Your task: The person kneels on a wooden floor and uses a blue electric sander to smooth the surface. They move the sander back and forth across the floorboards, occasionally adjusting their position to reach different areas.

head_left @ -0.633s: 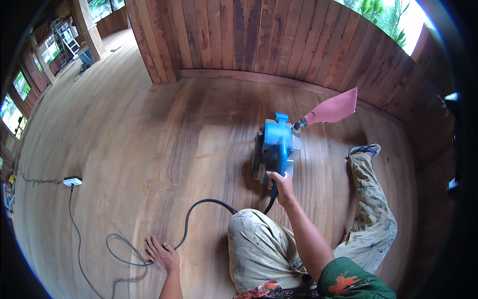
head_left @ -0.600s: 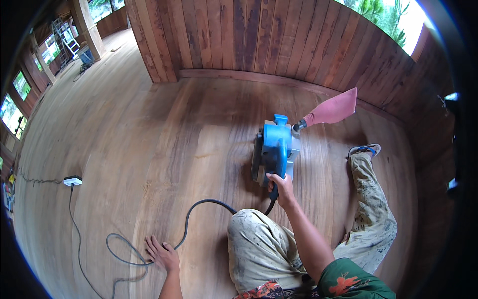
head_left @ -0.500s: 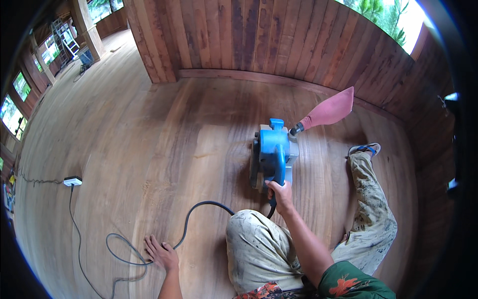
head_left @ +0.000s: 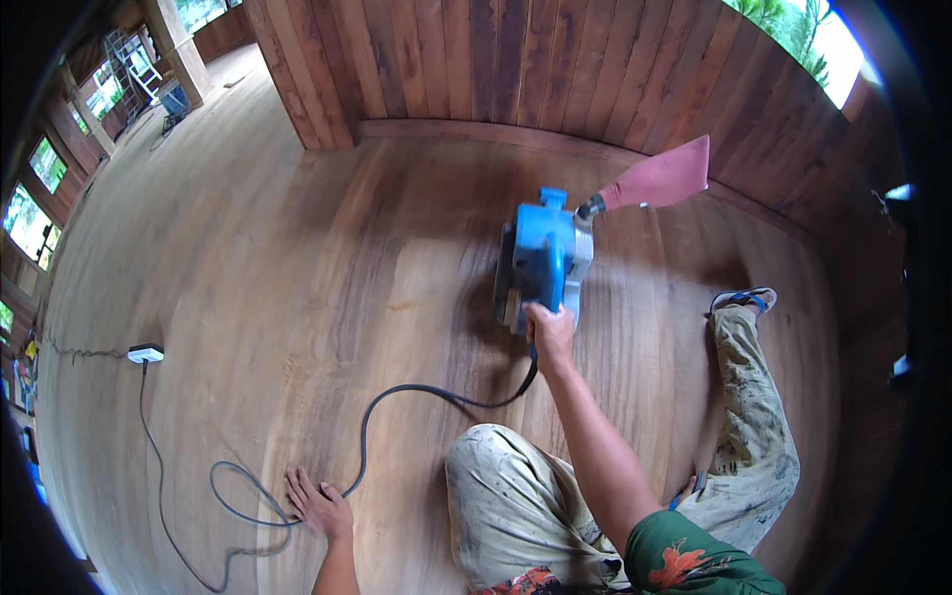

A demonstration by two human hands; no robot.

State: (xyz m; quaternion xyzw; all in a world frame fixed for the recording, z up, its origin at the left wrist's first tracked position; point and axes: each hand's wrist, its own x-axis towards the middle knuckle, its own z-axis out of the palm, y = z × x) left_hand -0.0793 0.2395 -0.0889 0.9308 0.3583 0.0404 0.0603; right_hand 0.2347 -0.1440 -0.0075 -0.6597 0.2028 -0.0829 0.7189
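Observation:
A blue belt sander (head_left: pixel 543 243) rests on the wooden floor in front of me. My right hand (head_left: pixel 551 334) is wrapped round its rear handle, with the arm stretched forward. A pink dust bag (head_left: pixel 662 177) sticks out from the sander's right side. From behind the handle a black power cord (head_left: pixel 407 389) curves left across the boards. My left hand (head_left: pixel 319 504) lies flat on the floor, fingers spread, with the cord passing beside and partly under it.
The cord loops back to a white socket box (head_left: pixel 146 353) at the left. A plank wall (head_left: pixel 476 69) closes off the far side and the right. My bent legs (head_left: pixel 739 397) lie close by. A ladder (head_left: pixel 134 69) and a blue bucket (head_left: pixel 174 97) stand far left.
My right hand has pushed the sander forward, away from me, drawing more of its cord out past my knee. My left hand has stayed in place.

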